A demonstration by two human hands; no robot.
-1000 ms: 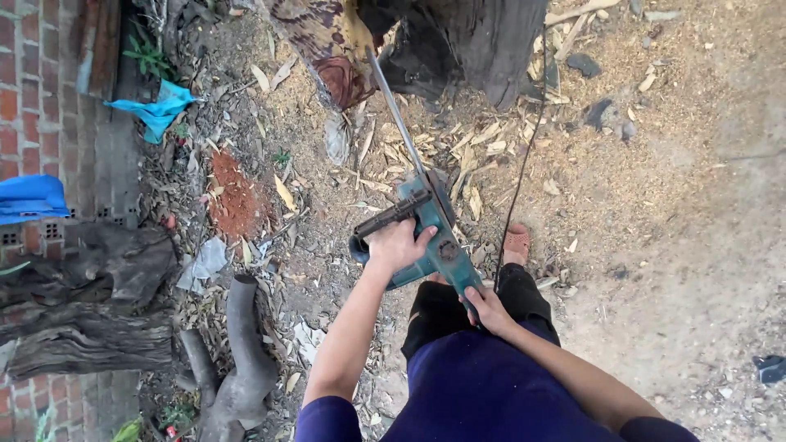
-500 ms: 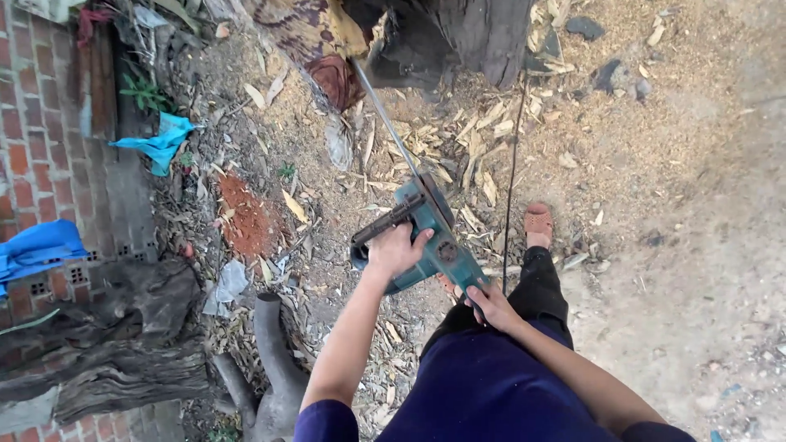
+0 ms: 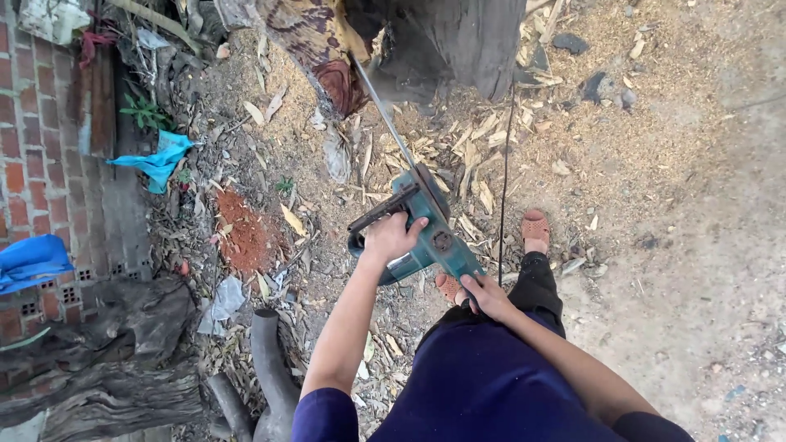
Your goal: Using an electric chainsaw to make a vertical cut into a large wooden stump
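Observation:
A teal electric chainsaw is held out in front of me, its long bar reaching up to a dark tree trunk at the top. My left hand grips the saw's black front handle. At the rear handle, my right hand is closed around the grip. A thin black cord hangs beside the saw. The bar's tip meets the cut reddish wood.
Wood chips and sawdust cover the dirt. A brick wall runs along the left with blue cloth and blue plastic. Gnarled logs lie bottom left. My sandalled foot stands right of the saw.
The view has shifted slightly, bringing the trunk and saw lower in the frame. Both hands keep the same grip on the chainsaw.

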